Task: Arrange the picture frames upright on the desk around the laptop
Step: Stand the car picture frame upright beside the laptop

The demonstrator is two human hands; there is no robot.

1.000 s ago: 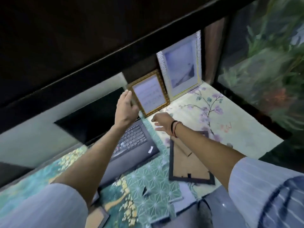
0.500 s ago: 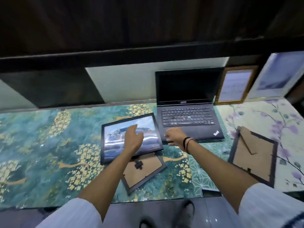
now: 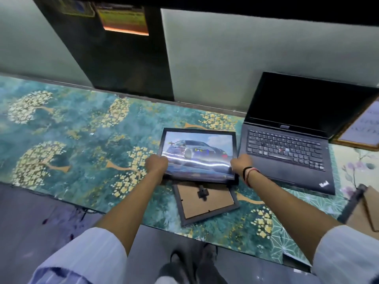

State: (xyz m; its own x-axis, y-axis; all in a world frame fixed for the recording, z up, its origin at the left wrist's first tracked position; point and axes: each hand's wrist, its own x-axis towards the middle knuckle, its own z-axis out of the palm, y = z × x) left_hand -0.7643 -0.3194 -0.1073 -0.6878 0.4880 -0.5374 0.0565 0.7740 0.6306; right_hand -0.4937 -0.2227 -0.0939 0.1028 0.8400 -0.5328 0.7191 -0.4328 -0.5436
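A black frame with a car picture (image 3: 198, 154) lies face up just left of the open laptop (image 3: 291, 144). My left hand (image 3: 156, 163) grips its left edge and my right hand (image 3: 241, 163) grips its right edge; its near edge looks slightly raised. Under its near side lies a second frame (image 3: 205, 200) face down, cardboard back showing. A gold-edged frame (image 3: 361, 130) stands upright to the right of the laptop, partly cut off. Another face-down frame (image 3: 363, 210) lies at the right edge.
The desk carries a teal mat with gold trees (image 3: 71, 140) on the left and a floral mat (image 3: 348, 167) on the right. A pale wall with a dark panel (image 3: 114, 54) runs behind. The desk's front edge and my feet (image 3: 194, 267) are below.
The camera swung left from the standing frames to the laptop's left side. Both hands moved onto the car-picture frame and took hold of its left and right edges.
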